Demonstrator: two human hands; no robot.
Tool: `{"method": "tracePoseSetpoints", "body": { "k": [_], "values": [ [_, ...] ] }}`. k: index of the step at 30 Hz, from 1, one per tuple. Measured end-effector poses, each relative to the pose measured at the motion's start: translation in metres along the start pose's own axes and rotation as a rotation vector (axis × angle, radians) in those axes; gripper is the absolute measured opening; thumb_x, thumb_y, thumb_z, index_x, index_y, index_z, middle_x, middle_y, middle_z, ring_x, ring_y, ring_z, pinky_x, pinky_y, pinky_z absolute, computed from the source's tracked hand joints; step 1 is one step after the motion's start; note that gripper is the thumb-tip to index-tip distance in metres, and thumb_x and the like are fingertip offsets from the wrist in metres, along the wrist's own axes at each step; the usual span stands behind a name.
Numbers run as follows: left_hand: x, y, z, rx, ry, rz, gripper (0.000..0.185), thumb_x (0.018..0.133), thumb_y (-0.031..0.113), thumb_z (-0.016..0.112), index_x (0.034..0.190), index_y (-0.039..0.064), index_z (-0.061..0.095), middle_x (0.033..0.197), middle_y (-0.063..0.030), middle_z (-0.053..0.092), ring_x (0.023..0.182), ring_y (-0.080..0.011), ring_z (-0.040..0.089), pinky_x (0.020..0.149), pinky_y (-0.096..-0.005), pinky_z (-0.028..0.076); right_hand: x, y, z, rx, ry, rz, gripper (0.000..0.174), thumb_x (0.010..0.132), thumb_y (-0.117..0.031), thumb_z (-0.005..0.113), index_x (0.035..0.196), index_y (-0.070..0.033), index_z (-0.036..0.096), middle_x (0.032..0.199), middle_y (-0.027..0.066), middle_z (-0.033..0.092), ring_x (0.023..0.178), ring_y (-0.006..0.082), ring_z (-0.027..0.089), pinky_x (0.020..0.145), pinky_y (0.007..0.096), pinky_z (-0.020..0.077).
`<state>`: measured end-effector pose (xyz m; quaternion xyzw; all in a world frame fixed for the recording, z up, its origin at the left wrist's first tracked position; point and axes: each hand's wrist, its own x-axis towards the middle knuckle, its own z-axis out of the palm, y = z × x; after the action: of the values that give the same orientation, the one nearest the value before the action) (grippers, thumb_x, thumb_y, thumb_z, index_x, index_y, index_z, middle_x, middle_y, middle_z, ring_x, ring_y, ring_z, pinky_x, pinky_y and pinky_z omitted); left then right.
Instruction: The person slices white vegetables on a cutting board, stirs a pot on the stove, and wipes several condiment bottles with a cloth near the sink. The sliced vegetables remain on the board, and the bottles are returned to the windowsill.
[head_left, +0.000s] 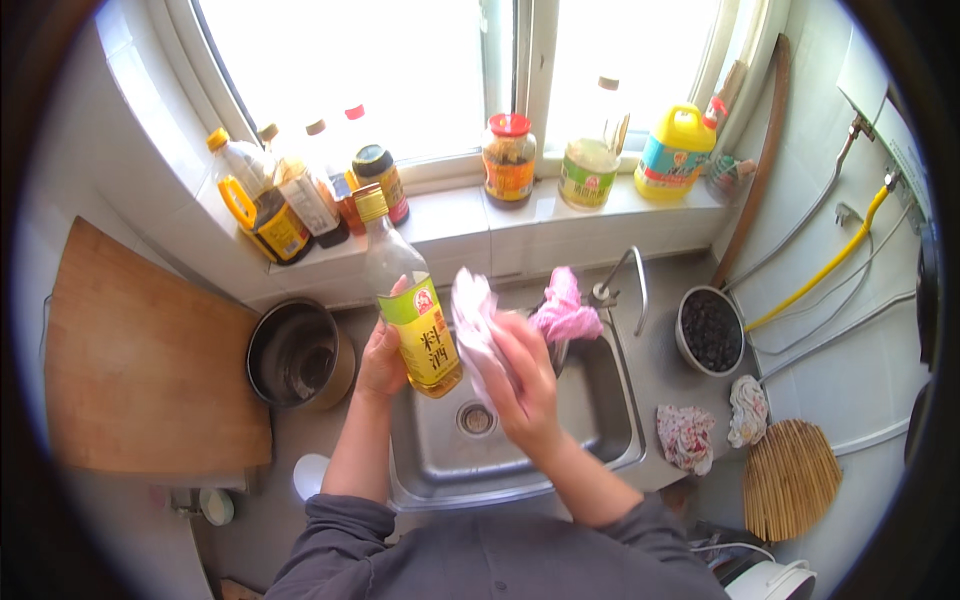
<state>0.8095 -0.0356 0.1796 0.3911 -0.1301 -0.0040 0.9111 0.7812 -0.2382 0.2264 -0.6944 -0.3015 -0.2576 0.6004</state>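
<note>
My left hand (384, 360) grips a clear bottle of cooking wine (420, 322) with a gold cap and a green and yellow label. The bottle leans slightly, cap up and to the left, with some amber liquid low inside. Just right of it, my right hand (525, 375) holds a bunched pale pink cloth (474, 322), blurred at its edges. Cloth and bottle are very close; whether they touch I cannot tell. Both hands are above a stainless steel sink (555, 450). Behind the right hand, a brighter pink cloth (566, 307) hangs by the faucet (639, 292).
On the tiled windowsill (450, 217) stand several sauce bottles (281, 225), a red-lidded jar (510, 161) and a yellow jug (675, 154). A dark pot (296, 356) and wooden board (157, 360) are left. Rightward are a bowl of dark pieces (711, 330) and a patterned rag (686, 439).
</note>
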Motion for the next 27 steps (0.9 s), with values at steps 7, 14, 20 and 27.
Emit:
{"method": "tracePoseSetpoints", "body": {
  "k": [7,14,20,27],
  "values": [
    [-0.047,-0.017,0.005,-0.118,0.161,0.019,0.060,0.097,0.043,0.051,0.141,0.006,0.036,0.135,-0.0102,0.051,0.121,-0.0223,0.052,0.102,-0.0382,0.043,0.034,0.001,0.064,-0.343,-0.072,-0.299,0.031,0.079,-0.015,0.067,0.108,-0.007,0.066,0.123,0.0158,0.057,0.103,0.0335,0.059,0.083,0.0402,0.0480],
    [-0.056,0.015,0.011,0.002,0.124,0.082,0.061,0.094,0.038,0.058,0.143,0.009,0.035,0.128,-0.0103,0.054,0.116,-0.0233,0.055,0.099,-0.0396,0.045,-0.096,-0.016,0.034,-0.211,-0.207,-0.133,0.030,0.075,-0.005,0.074,0.105,-0.006,0.070,0.124,0.0171,0.056,0.109,0.0327,0.058,0.089,0.0393,0.0508],
    [-0.086,0.004,0.028,-0.046,0.096,-0.065,0.069,0.092,0.043,0.059,0.145,0.008,0.032,0.138,-0.0123,0.046,0.124,-0.0245,0.050,0.101,-0.0390,0.044,-0.026,-0.057,0.015,0.032,0.058,0.053,0.047,0.080,-0.008,0.073,0.122,-0.002,0.054,0.124,0.0211,0.051,0.107,0.0354,0.057,0.088,0.0405,0.0499],
    [-0.108,0.004,0.078,0.289,0.110,0.047,0.090,0.068,0.019,0.085,0.141,0.009,0.033,0.125,-0.0053,0.052,0.114,-0.0181,0.054,0.097,-0.0344,0.045,0.023,-0.079,0.048,-0.442,0.011,-0.302,0.036,0.073,-0.019,0.073,0.105,-0.016,0.059,0.115,0.0129,0.053,0.102,0.0336,0.056,0.078,0.0422,0.0495]
  ]
}}
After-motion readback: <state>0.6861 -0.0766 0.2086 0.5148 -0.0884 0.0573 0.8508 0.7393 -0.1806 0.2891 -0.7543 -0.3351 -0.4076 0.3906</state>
